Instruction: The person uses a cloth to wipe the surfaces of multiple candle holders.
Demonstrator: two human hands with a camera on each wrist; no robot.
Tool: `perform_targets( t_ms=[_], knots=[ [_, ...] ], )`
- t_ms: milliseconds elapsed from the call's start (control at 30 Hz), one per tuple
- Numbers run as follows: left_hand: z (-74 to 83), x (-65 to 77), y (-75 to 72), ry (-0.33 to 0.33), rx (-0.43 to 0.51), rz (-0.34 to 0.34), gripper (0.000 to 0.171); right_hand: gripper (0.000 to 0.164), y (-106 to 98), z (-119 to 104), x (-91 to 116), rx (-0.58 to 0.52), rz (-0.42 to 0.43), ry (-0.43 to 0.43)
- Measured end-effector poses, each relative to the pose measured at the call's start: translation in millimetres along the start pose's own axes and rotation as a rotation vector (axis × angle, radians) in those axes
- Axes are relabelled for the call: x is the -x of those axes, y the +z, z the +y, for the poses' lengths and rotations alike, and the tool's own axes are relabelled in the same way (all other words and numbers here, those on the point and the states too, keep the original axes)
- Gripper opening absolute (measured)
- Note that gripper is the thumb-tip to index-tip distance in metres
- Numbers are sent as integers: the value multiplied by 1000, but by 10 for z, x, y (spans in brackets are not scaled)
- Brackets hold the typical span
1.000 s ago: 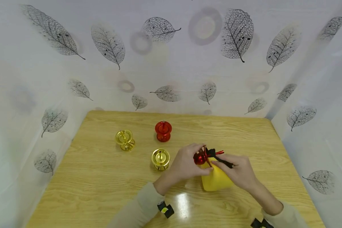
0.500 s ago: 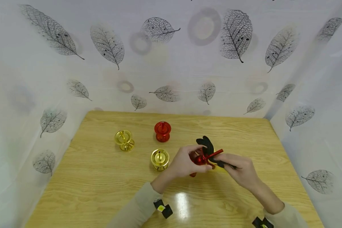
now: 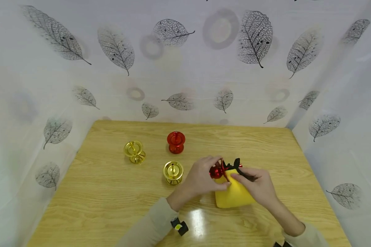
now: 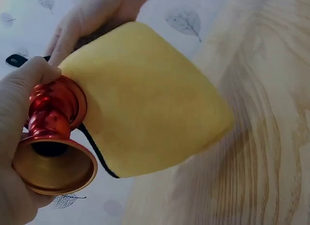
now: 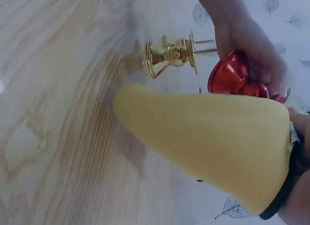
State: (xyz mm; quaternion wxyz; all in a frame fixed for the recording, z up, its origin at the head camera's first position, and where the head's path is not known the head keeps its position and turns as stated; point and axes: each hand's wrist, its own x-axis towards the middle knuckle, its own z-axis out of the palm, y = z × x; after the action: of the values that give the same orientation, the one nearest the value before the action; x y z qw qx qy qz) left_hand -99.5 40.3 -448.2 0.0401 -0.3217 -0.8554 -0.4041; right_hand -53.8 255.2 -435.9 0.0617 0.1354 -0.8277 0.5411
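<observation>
My left hand point(image 3: 202, 175) grips a shiny red candle holder point(image 3: 216, 172) lying on its side. In the left wrist view its flared, hollow base point(image 4: 55, 167) faces the camera. My right hand point(image 3: 259, 185) pinches the upper edge of a yellow cloth point(image 3: 233, 193) with black edging, which hangs in front of the candle holder's dish. The cloth's black trim point(image 5: 283, 191) and a small white tag show in the right wrist view. The cloth partly hides the candle holder's spike end; only a red tip shows beyond it. Both things are held above the table.
A second red candle holder point(image 3: 176, 142) stands upright toward the back of the wooden table point(image 3: 111, 206). Two gold candle holders, one at left point(image 3: 135, 152) and one nearer point(image 3: 173, 172), stand left of my hands. A leaf-patterned curtain point(image 3: 185, 68) surrounds the table.
Half a second ago the cloth was lifted, with black lobes above the candle holder and its red spike exposed. Now the yellow side hangs down again, and the candle holder has turned.
</observation>
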Motion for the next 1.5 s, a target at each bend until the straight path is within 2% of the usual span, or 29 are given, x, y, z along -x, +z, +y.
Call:
perform_targets(
  t_ms=[100,167,233,300,367,467,500,600,700,800,900,1000,1100,1167,1300,1367,1500],
  knots=[
    [-24,7,-8,-116,273,-41,69,23,-20,36,-10,19,5,-170],
    [-39,4,-23,-149,421,-71,62,29,-39,61,-17,51,21,-277],
    [-51,7,-41,-163,511,-99,57,33,-66,92,-17,52,35,-334],
    [-59,17,-60,-180,557,-110,55,30,-113,109,-17,36,75,-303],
    [-58,31,-79,-195,570,-108,57,23,-172,113,-22,22,133,-223],
    [-36,57,-116,-204,519,-89,64,16,-277,110,-69,21,207,-134],
    [-26,64,-128,-197,492,-85,65,15,-306,102,-95,41,209,-141],
    [13,85,-169,-163,380,-60,69,21,-365,81,-175,39,150,-232],
    [42,89,-200,-116,282,-40,70,31,-379,27,-229,14,41,-340],
    [60,79,-236,-79,226,-42,71,37,-372,-50,-265,-13,-62,-424],
    [58,54,-272,-17,174,-54,72,39,-363,-133,-304,67,-141,-521],
    [47,26,-296,65,91,-50,74,34,-343,-202,-331,224,-172,-605],
    [40,5,-296,138,3,-19,75,22,-297,-260,-340,358,-172,-656],
    [42,-6,-283,177,-37,-5,74,19,-250,-308,-332,422,-171,-687],
    [48,-5,-252,208,-86,-3,75,37,-152,-371,-300,535,-137,-795],
    [44,2,-242,216,-96,-6,76,42,-124,-378,-287,574,-111,-818],
    [22,13,-226,263,-64,-5,76,41,-110,-355,-296,555,-53,-772]
  ],
)
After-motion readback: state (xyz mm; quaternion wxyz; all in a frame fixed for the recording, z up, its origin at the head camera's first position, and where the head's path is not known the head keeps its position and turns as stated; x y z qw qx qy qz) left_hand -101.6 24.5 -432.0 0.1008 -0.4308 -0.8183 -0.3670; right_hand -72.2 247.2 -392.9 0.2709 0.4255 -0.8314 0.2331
